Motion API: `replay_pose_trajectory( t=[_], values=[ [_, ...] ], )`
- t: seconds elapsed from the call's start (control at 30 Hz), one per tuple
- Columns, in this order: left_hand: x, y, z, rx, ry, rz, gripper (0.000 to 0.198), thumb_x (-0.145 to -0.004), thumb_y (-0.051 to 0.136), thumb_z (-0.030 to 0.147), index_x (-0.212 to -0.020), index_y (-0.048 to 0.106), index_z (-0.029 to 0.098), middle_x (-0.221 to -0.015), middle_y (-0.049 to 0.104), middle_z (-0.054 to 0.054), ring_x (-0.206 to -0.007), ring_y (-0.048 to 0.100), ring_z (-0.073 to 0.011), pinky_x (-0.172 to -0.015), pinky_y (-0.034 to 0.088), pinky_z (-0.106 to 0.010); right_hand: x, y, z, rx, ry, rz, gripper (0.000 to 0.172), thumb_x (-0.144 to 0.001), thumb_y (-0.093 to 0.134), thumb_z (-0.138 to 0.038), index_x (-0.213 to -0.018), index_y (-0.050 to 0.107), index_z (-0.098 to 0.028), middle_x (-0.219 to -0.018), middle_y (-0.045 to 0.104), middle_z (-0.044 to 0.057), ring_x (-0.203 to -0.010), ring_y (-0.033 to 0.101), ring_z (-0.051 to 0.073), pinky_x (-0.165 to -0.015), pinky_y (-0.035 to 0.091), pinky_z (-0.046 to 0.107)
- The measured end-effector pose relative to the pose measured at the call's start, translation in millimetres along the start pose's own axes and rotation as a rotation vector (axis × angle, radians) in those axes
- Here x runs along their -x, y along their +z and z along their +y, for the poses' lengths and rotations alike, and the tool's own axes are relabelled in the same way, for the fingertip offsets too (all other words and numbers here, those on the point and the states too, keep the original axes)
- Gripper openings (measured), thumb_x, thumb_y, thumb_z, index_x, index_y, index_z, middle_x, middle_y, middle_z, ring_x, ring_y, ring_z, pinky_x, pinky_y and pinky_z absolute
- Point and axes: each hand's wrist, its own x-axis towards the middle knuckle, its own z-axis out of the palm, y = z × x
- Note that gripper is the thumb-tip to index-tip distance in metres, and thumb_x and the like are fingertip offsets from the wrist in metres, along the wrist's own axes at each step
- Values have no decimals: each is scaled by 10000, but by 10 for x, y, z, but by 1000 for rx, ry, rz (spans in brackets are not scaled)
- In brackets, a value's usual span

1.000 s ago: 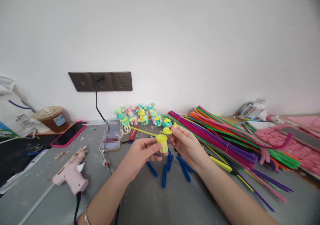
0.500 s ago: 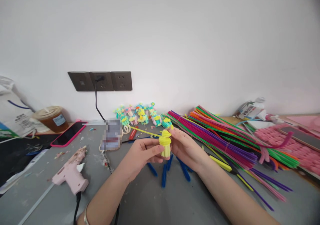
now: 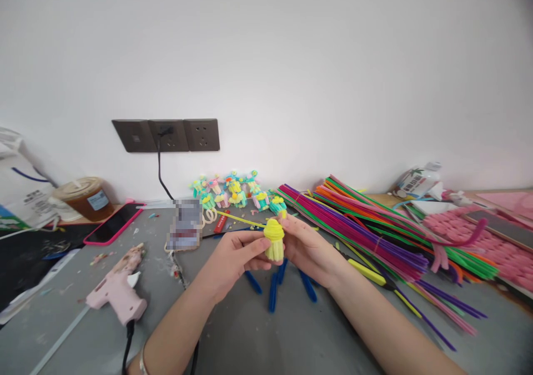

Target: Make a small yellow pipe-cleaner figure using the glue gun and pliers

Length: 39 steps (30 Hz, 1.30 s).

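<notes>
Between my hands is a small yellow pipe-cleaner figure (image 3: 275, 244), upright, with a pale ribbed lower part and a coiled, rounded top. My left hand (image 3: 235, 256) grips it from the left, thumb across its side. A thin yellow pipe cleaner (image 3: 241, 219) runs from its top toward the upper left. On the right, my right hand (image 3: 310, 244) is closed, thumb and finger pinching at the coiled top; a yellow tip pokes above the fingertips. Several short blue pipe-cleaner pieces (image 3: 273, 294) lie on the grey table (image 3: 245, 341) below.
Small pastel figures (image 3: 237, 189) stand by the wall. Pipe-cleaner bundles (image 3: 370, 236) and a yellow-handled tool (image 3: 366, 272) lie to the right. Leftward are a pink glue gun (image 3: 119, 292) with its cord, a pink-cased phone (image 3: 114, 223) and a drink cup (image 3: 87, 197).
The figure's coiled top looks more compact, sitting closer to the body. A yellow tip now shows above my right fingertips. Both hands stay in nearly the same place.
</notes>
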Motion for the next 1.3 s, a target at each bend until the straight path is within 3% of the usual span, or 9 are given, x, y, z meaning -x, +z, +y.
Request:
replay_pose_trajectory(
  t=[0.63, 1.07, 1.3],
  values=[
    [-13, -8, 5, 8, 19, -17, 328, -734, 799, 390, -925, 780, 125, -837, 757, -87, -714, 702, -137, -653, 549, -185, -7, -10, 18, -26, -19, -45, 277, -729, 815, -391, -812, 656, -179, -697, 625, -28, -598, 532, 100, -529, 441, 220],
    [-43, -9, -21, 93, 53, 77, 428, -657, 856, 395, -862, 564, 158, -759, 716, -30, -638, 702, -140, -553, 560, -192, -44, -67, 66, 6, -48, -51, 251, -776, 773, -387, -802, 632, -181, -710, 622, -20, -612, 538, 111, -593, 454, 248],
    [-41, -3, -19, 90, 63, 85, 446, -646, 863, 397, -896, 582, 157, -765, 720, -31, -641, 701, -139, -566, 561, -200, -33, -39, 37, 13, -53, -2, 282, -723, 815, -404, -804, 652, -188, -725, 620, -24, -644, 544, 108, -617, 456, 239]
  ],
)
